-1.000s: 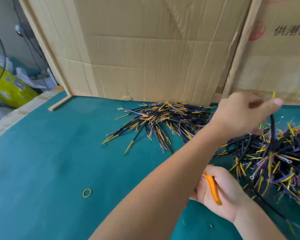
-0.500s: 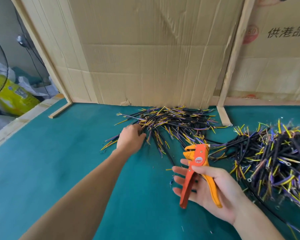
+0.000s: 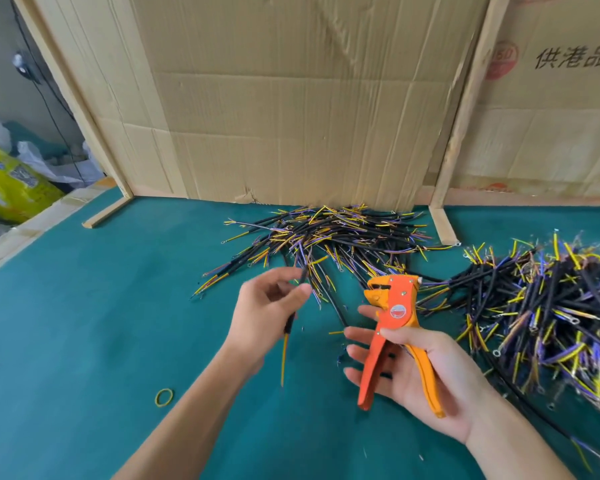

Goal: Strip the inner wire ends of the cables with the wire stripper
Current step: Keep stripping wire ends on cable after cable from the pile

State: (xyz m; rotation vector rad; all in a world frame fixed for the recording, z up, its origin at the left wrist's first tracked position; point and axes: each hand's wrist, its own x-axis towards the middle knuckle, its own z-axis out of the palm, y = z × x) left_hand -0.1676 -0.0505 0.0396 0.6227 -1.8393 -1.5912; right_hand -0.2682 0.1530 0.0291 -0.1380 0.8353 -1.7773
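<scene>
1. Head view: the corrugated cardboard (image 3: pixel 291 116) behind the table was creased and plain; the box at right (image 3: pixel 551 126) bore the printed characters "供港品" and a round red stamp too faint to read.
2. The left hand (image 3: pixel 264 317) pinched one black-sheathed cable (image 3: pixel 288 327), its yellow inner wire hanging down.
3. The right hand (image 3: pixel 420 368) held the orange wire stripper (image 3: pixel 392 327), fingers loosely curled round its handles, which were spread.
4. Two cable piles (image 3: pixel 343 237) (image 3: pixel 551 306) lay on green felt (image 3: pixel 84 323), along with a rubber band (image 3: pixel 164 397).
</scene>
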